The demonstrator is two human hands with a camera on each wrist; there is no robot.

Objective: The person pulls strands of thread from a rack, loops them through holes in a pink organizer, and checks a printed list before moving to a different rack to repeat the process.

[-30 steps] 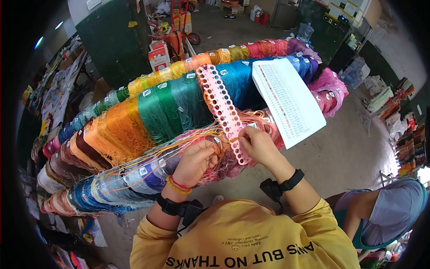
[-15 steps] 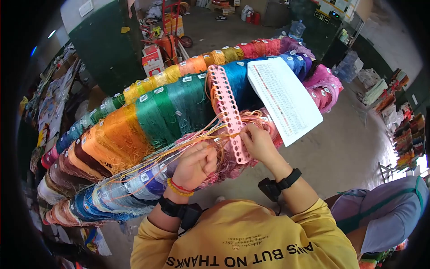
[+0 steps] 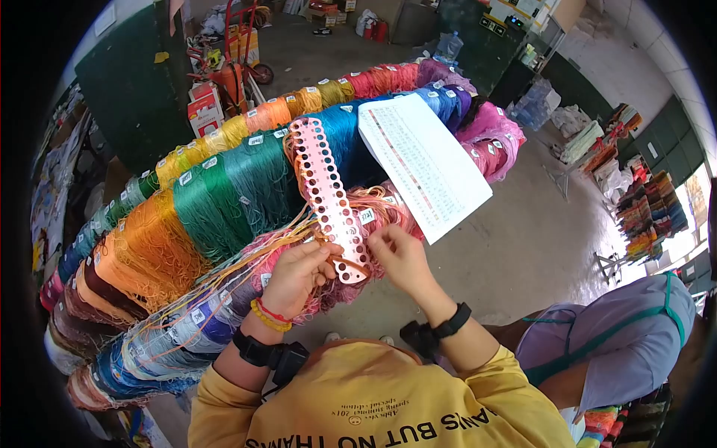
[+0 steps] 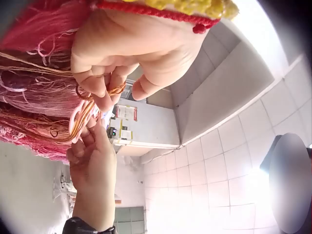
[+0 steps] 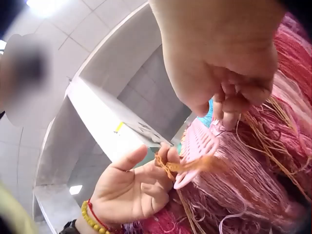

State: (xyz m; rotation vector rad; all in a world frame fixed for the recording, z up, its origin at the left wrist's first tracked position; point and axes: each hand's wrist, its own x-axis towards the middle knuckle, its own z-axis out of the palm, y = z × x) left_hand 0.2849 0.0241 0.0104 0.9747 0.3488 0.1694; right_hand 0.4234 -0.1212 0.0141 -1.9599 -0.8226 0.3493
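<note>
A long pink card with punched holes point(image 3: 326, 187) lies over hanging thread skeins, several strands looped through its left side. My left hand point(image 3: 297, 278) pinches an orange-brown thread point(image 4: 117, 90) at the card's lower left. Part of that thread crosses the card's lower end. To the right of the card is my right hand point(image 3: 401, 257), fingers curled and thumb near the index finger. In the right wrist view its fingertips point(image 5: 226, 117) are close to the card's edge; whether they pinch a strand cannot be told. Printed sheets point(image 3: 422, 164) rest on the skeins.
Rows of coloured, labelled skeins point(image 3: 224, 183) run across the view. Another person point(image 3: 597, 343) is at the lower right. Behind stand a red hand truck point(image 3: 240, 45), a red-and-white box point(image 3: 204, 112) and a water bottle point(image 3: 449, 46). More skeins point(image 3: 650, 213) hang at the right.
The head view has shifted, so the scene sits further left. My right hand has come away from the card's front to its right side. My left fingers have closed on the orange-brown thread.
</note>
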